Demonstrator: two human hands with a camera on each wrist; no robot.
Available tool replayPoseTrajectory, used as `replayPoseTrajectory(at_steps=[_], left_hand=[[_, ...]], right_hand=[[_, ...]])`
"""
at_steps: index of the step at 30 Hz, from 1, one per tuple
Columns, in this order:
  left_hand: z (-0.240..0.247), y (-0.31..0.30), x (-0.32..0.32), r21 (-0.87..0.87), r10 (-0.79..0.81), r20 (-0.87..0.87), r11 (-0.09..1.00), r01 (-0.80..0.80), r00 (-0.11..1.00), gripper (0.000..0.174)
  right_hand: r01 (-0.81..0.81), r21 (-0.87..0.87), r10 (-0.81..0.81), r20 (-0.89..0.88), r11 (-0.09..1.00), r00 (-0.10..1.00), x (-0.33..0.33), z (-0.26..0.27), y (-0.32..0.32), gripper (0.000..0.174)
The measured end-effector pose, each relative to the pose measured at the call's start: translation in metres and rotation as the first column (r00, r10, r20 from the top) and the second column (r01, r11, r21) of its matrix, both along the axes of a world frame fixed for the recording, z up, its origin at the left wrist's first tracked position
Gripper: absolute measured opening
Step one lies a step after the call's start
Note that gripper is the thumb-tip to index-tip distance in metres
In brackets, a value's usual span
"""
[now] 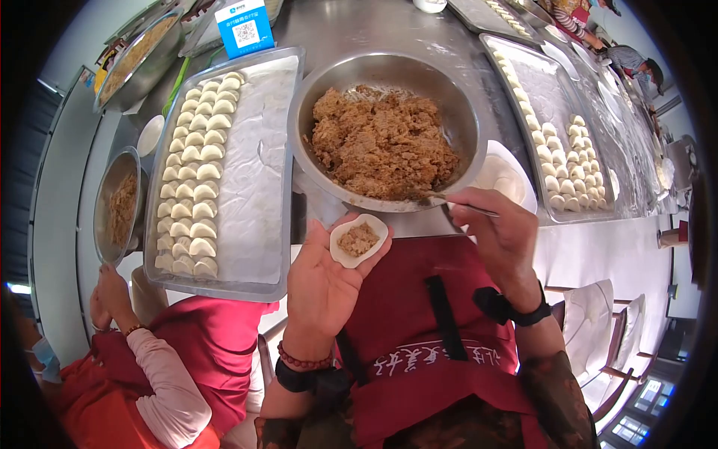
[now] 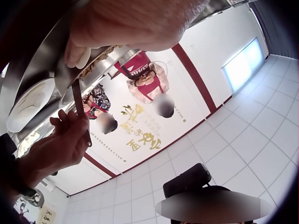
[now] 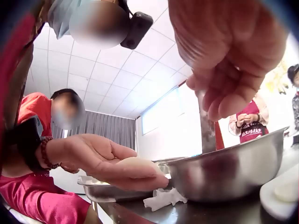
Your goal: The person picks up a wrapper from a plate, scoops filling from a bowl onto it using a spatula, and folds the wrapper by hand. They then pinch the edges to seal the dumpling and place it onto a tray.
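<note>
My left hand (image 1: 321, 288) is palm up, carrying a round white dumpling wrapper (image 1: 342, 256) on its nearly straight fingers. A small heap of brown filling (image 1: 358, 239) sits in the middle of the wrapper. Beyond it stands a large steel bowl (image 1: 461, 112) with a mass of brown filling (image 1: 378, 142). My right hand (image 1: 499, 239) is at the bowl's near right rim, pinching a flat metal spatula (image 2: 78, 100) between thumb and fingers. The spatula's far end reaches over the rim to the filling. In the right wrist view the wrapper (image 3: 138, 165) lies beside the bowl's outer wall.
A tray (image 1: 262, 179) with rows of folded dumplings (image 1: 202, 172) lies left of the bowl, another tray (image 1: 550, 75) at right. A white dish (image 1: 523, 168) stands close by the bowl's right side. A seated person (image 1: 164, 374) is at my left, near a smaller bowl (image 1: 105, 191).
</note>
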State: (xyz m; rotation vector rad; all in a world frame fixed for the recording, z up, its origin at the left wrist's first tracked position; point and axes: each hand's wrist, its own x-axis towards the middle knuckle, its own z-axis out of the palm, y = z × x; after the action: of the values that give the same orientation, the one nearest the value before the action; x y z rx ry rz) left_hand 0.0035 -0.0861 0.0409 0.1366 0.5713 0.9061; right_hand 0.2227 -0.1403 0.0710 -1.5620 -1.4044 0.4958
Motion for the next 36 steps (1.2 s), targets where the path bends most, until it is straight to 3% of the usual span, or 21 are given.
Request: replayPoseTrajectory(at_steps=[1,2,6,9,12,15,18,22,30,36], left_hand=[[-0.001,-0.001,0.000,0.002,-0.005,0.008,1.000,0.005,1.000,0.055],[-0.001,-0.001,0.000,0.005,-0.010,0.016,1.000,0.010,1.000,0.055],[0.001,-0.004,0.005,-0.003,-0.017,0.026,1.000,0.017,1.000,0.063],[0.006,-0.007,0.007,0.002,-0.019,0.026,1.000,0.019,0.999,0.062],[0.007,-0.009,0.007,0.013,-0.030,0.036,0.999,0.029,0.999,0.062],[0.003,-0.012,0.005,0.034,-0.096,0.112,0.995,0.092,0.989,0.063],[0.008,-0.016,0.010,0.078,-0.184,0.084,0.981,0.177,0.979,0.061],[0.008,-0.022,0.012,0.020,-0.180,0.133,0.984,0.179,0.975,0.067],[0.013,-0.029,0.014,0.056,-0.295,0.106,0.955,0.290,0.950,0.061],[0.008,-0.032,0.018,0.024,-0.140,0.100,0.990,0.139,0.985,0.055]], right_hand=[[-0.016,-0.018,0.016,0.019,1.000,1.000,-0.001,-0.001,0.004,0.018],[-0.064,0.068,0.056,0.113,0.996,0.992,0.000,-0.009,0.009,0.017],[-0.107,0.115,0.098,0.078,0.988,0.992,-0.004,-0.025,0.020,0.018],[-0.031,0.063,0.026,0.076,0.998,0.997,-0.005,-0.024,0.014,0.020],[0.141,-0.127,-0.150,-0.067,0.982,0.986,-0.005,-0.018,0.000,0.023],[0.159,-0.141,-0.164,-0.025,0.977,0.986,-0.001,-0.026,-0.022,0.030],[-0.072,0.036,0.071,0.043,0.997,0.997,-0.010,-0.021,-0.035,0.032],[-0.250,0.174,0.233,0.112,0.952,0.966,-0.010,-0.022,-0.031,0.028],[-0.338,0.197,0.325,0.100,0.920,0.941,-0.010,-0.029,-0.033,0.023],[-0.321,0.260,0.296,0.130,0.911,0.946,-0.019,-0.033,-0.034,0.020]])
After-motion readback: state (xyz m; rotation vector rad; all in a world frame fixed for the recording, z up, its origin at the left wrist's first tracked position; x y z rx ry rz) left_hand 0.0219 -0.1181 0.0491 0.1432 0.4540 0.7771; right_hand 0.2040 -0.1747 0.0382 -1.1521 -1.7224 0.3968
